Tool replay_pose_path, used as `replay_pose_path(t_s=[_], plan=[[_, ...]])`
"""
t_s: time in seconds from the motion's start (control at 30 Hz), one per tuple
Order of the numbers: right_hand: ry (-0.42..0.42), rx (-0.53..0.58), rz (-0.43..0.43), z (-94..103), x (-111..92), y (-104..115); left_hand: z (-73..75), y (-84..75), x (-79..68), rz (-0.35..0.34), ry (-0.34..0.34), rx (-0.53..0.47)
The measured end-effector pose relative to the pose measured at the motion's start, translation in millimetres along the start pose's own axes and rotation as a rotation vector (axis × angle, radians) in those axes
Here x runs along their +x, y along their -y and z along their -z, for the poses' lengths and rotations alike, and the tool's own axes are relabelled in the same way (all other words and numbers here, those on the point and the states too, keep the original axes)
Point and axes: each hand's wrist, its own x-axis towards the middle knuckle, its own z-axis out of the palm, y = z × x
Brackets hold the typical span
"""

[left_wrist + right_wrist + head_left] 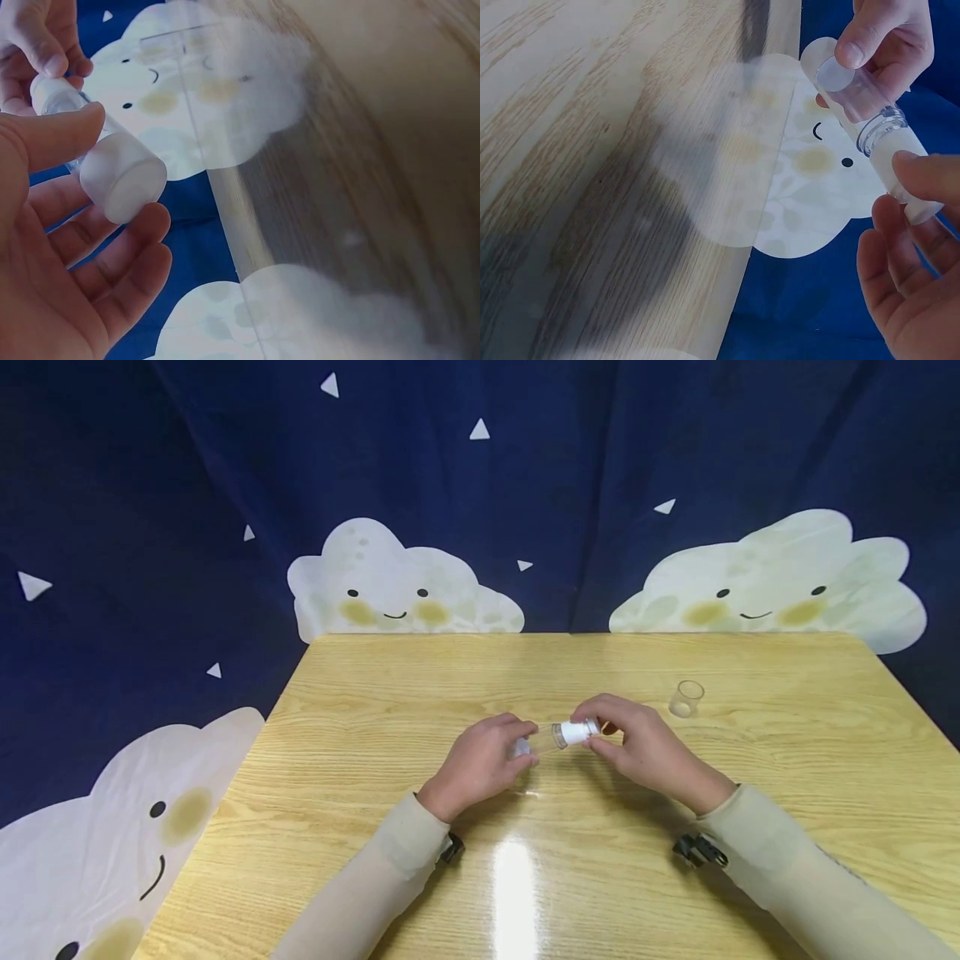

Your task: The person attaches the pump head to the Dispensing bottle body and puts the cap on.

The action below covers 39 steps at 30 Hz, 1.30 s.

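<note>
A small clear bottle (546,739) with a white top lies nearly level between both hands, over the middle of the table. My left hand (483,760) holds its base end between thumb and fingers; a white round base (124,180) faces the left wrist camera. At the other end, the thumb and fingers of my right hand (637,743) pinch the white top (894,154). Ridged clear rings (881,127) show where the top meets the see-through body. Beyond the right hand, a clear open-mouthed cap (686,699) stands on the table.
The light wooden table (337,827) carries a bright glare streak near its front. A dark blue curtain (480,485) with white clouds and triangles hangs behind it and on the left. Black straps (701,852) sit at both wrists, by the beige sleeves (787,868).
</note>
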Motion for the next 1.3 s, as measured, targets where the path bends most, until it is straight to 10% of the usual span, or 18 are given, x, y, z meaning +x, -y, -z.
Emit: replay_pose_path(t_s=[1.3], plan=[[0.011,0.027,-0.002,-3.8,-2.5,-1.0,-2.1,0.6,1.6,-0.021,0.063,0.028]])
